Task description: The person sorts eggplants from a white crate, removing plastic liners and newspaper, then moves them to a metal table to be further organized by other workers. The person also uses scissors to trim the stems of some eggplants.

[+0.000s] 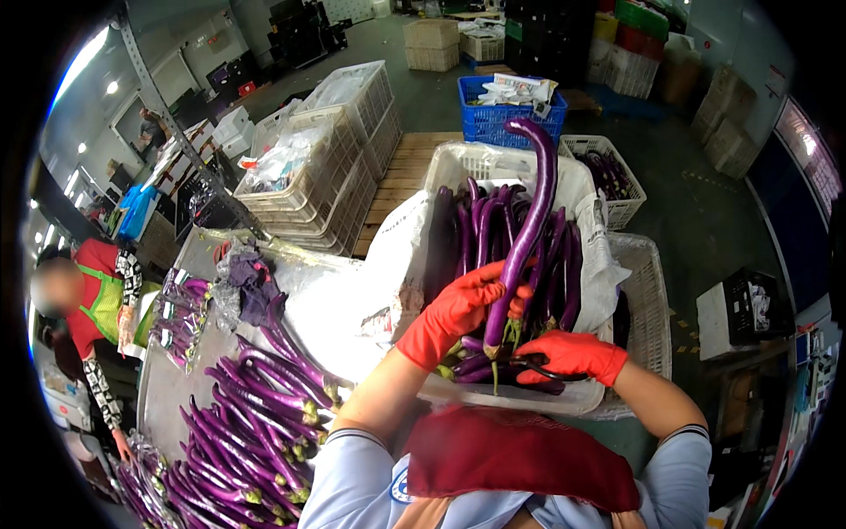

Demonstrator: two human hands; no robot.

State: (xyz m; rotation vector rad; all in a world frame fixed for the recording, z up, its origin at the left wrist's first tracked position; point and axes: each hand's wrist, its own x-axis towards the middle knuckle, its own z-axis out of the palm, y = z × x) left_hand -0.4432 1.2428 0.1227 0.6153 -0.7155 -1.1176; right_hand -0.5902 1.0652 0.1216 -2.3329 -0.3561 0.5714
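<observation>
My left hand [454,317], in a red rubber glove, is closed round a long purple eggplant [539,203] near its stem end. The eggplant stands nearly upright, its curved tip pointing away and its green stem toward me. My right hand [586,355], also gloved, is closed on dark-handled scissors [539,366] just right of the stem; the blades are mostly hidden. Both hands are over a white plastic crate [577,176] lined with white sheeting [599,242]. More eggplants [480,229] lie in this crate, several of them near my hands.
On the table [198,256] at left lies a large pile of eggplants [238,432], with bagged eggplants [181,322] beyond. A co-worker [97,300] stands at the far left. Stacked white crates [326,189], a blue crate [493,128] and another eggplant crate [626,212] stand farther off.
</observation>
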